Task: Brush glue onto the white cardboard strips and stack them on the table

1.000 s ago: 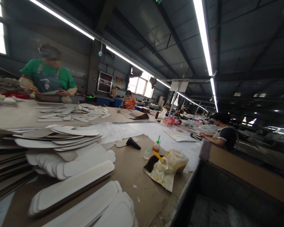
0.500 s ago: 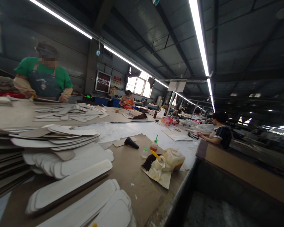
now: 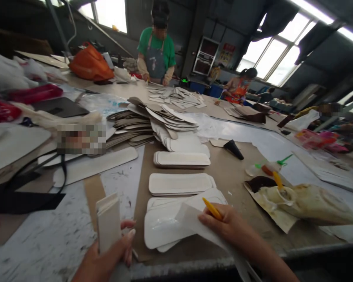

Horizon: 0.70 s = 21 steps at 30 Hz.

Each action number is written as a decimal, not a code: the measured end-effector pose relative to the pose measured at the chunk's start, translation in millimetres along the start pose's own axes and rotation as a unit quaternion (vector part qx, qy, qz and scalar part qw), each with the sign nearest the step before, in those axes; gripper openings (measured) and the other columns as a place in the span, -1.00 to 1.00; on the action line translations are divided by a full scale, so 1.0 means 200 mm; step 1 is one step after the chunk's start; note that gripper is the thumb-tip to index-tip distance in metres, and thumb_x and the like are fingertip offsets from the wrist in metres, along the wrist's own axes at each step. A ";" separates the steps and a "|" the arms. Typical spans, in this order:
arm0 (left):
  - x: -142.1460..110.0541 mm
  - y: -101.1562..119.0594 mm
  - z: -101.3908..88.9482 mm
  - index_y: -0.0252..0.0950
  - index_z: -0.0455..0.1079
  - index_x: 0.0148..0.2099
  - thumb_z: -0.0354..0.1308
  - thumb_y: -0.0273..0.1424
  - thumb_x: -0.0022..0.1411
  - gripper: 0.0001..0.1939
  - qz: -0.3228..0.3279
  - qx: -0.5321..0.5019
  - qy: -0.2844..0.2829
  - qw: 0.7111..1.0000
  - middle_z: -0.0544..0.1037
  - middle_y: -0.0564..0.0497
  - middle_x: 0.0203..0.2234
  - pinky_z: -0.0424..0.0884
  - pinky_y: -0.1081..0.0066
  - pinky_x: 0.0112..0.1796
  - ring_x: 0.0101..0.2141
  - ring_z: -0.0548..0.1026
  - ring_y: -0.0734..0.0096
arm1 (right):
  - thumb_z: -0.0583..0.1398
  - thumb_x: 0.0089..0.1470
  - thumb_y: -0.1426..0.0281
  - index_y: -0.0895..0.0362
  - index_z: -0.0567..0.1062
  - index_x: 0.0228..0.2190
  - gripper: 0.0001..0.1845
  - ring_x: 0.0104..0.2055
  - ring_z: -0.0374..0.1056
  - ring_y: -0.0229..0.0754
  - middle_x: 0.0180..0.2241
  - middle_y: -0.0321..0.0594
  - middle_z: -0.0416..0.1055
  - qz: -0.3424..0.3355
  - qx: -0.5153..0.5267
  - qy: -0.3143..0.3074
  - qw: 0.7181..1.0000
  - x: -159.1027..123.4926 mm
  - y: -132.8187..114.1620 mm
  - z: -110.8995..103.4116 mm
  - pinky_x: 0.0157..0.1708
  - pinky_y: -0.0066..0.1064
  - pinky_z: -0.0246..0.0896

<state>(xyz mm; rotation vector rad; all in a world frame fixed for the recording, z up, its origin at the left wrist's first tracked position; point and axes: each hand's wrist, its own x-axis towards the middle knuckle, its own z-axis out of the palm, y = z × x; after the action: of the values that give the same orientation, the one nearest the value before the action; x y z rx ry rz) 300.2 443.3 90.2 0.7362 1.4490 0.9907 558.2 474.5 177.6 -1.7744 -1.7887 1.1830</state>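
My left hand point(image 3: 113, 250) is closed around a small stack of narrow pale boards point(image 3: 108, 221), held upright near the table's front edge. My right hand point(image 3: 228, 223) grips a yellow stick-like handle point(image 3: 212, 208); its working end is hidden. A thin white strip point(image 3: 194, 221) runs from under that hand toward the front edge; whether the fingers pinch it too, I cannot tell. Beneath it lie fanned white rounded boards point(image 3: 161, 229), the top one with a wet-looking shine. Two more neat piles of white boards point(image 3: 179, 183) point(image 3: 182, 158) lie behind.
To the right, a stained glue container point(image 3: 320, 203) has a yellow stick point(image 3: 278, 180) in its mouth. Small green-tipped bottles point(image 3: 270, 167) and a black cone point(image 3: 233, 149) lie beyond. Large board stacks point(image 3: 132, 125) stand behind; a black strap point(image 3: 26, 199) lies left. A co-worker point(image 3: 157, 51) works across the table.
The view has swung left and down, bringing both my hands into sight with the boards and yellow handle. The board piles now appear near the middle.
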 end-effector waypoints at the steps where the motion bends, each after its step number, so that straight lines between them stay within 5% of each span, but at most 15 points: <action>1: 0.02 0.02 0.00 -0.29 0.28 -0.15 0.23 0.02 -0.13 -0.40 -0.004 0.008 -0.012 1.000 0.34 0.19 -0.80 0.28 0.41 -0.52 -0.64 0.35 0.37 | 0.08 0.02 0.22 0.12 0.23 -0.62 -0.70 -0.56 -0.01 -0.33 -0.62 -0.40 0.08 -0.001 -0.008 -0.039 0.999 0.03 -0.01 0.01 -0.56 -0.49 -0.10; 5: 0.03 0.11 0.03 -0.32 0.33 -0.28 0.20 -0.05 -0.10 -0.54 -0.015 0.077 -0.068 0.995 0.43 0.09 -0.77 0.29 0.36 -0.48 -0.62 0.40 0.29 | 0.08 0.03 0.23 0.12 0.16 -0.64 -0.67 -0.58 -0.07 -0.36 -0.64 -0.42 0.05 -0.010 -0.060 -0.142 0.988 0.15 -0.04 0.06 -0.61 -0.50 -0.18; 9: 0.01 0.17 0.05 -0.29 0.36 -0.32 0.15 -0.11 -0.05 -0.65 -0.035 0.103 -0.106 0.988 0.48 0.05 -0.69 0.31 0.37 -0.39 -0.53 0.45 0.26 | 0.07 0.06 0.25 0.13 0.20 -0.62 -0.68 -0.57 -0.03 -0.36 -0.61 -0.41 0.09 -0.029 -0.088 -0.181 0.979 0.21 -0.08 0.10 -0.60 -0.52 -0.16; 21: 0.05 0.22 0.08 -0.23 0.29 -0.57 0.12 -0.11 -0.17 -0.71 -0.052 0.154 -0.139 0.977 0.40 0.08 -0.75 0.28 0.38 -0.42 -0.57 0.39 0.31 | 0.13 0.04 0.31 0.15 0.39 -0.57 -0.77 -0.54 0.14 -0.30 -0.57 -0.30 0.33 -0.028 -0.273 -0.167 0.947 0.26 -0.19 0.18 -0.52 -0.49 -0.13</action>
<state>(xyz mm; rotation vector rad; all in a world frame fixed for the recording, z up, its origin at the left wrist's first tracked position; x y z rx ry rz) 310.8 474.4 125.6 0.9725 1.3909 0.5607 499.7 518.4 169.0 -1.8585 -2.5479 1.0833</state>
